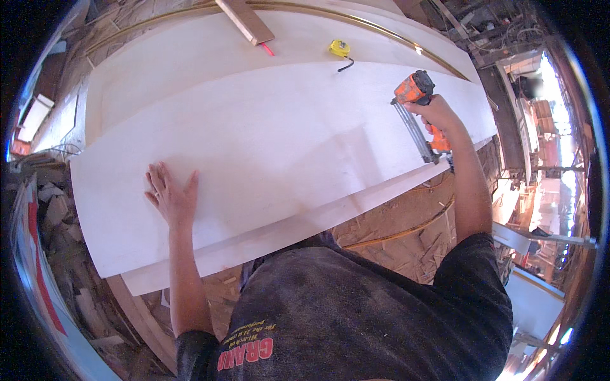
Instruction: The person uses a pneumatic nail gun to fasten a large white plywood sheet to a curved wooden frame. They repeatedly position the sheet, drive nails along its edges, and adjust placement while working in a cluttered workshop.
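My left hand [173, 195] lies flat on the left part of a large white panel [254, 146], its fingers spread. My right hand [438, 116] is wrapped round the handle of an orange and black nail gun [414, 87], held over the right part of the panel. The gun's long grey magazine [412, 130] slants down toward the panel's near edge. Under this panel another white board [318, 223] shows along the near side. Whether the gun's nose touches the panel I cannot tell.
A yellow tape measure [340, 47] lies on the far side of the white surface. Left of it are a wooden strip [248, 22] and a red pencil-like stick [267, 49]. Wood scraps cover the floor [406, 232], where a yellowish hose [406, 233] runs. More boards lean at the left.
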`<state>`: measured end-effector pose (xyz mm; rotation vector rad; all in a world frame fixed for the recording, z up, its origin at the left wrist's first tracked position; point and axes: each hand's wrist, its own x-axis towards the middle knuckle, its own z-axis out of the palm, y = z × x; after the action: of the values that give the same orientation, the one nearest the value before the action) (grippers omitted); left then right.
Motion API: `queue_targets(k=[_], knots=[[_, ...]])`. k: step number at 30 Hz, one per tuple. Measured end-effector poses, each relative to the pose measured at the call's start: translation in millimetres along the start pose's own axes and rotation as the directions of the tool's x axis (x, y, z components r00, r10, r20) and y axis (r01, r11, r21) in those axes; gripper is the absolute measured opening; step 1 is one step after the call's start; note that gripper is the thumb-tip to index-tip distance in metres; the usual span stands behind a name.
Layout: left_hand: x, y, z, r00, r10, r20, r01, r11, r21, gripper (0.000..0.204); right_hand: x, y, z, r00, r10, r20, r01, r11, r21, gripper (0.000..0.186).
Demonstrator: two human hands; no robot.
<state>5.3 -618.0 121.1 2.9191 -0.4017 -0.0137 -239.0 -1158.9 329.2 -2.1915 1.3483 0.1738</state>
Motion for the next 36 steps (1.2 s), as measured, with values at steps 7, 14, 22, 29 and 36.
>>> queue_targets(k=[7, 14, 22, 29, 36], knots=[[-31, 121, 17, 0.951, 0.301, -0.068, -0.308, 0.944, -0.120, 0.090, 38, 2, -11, 0.988, -0.110, 0.105, 0.112, 0.994, -0.017, 0.046], [-63, 249, 42, 0.891, 0.451, 0.057, -0.437, 0.884, -0.162, 0.086, 81, -61, 38, 0.887, -0.267, 0.377, 0.218, 0.961, 0.168, 0.043], [-64, 306, 46, 0.908, 0.398, 0.132, -0.384, 0.915, -0.123, 0.087, 111, -77, 52, 0.806, -0.331, 0.491, 0.311, 0.942, 0.125, 0.043], [-66, 309, 47, 0.916, 0.381, 0.130, -0.368, 0.923, -0.110, 0.086, 108, -82, 53, 0.807, -0.327, 0.492, 0.343, 0.937, 0.061, 0.039], [-63, 308, 51, 0.915, 0.386, 0.121, -0.374, 0.921, -0.107, 0.086, 108, -83, 54, 0.797, -0.356, 0.488, 0.374, 0.925, 0.066, 0.039]])
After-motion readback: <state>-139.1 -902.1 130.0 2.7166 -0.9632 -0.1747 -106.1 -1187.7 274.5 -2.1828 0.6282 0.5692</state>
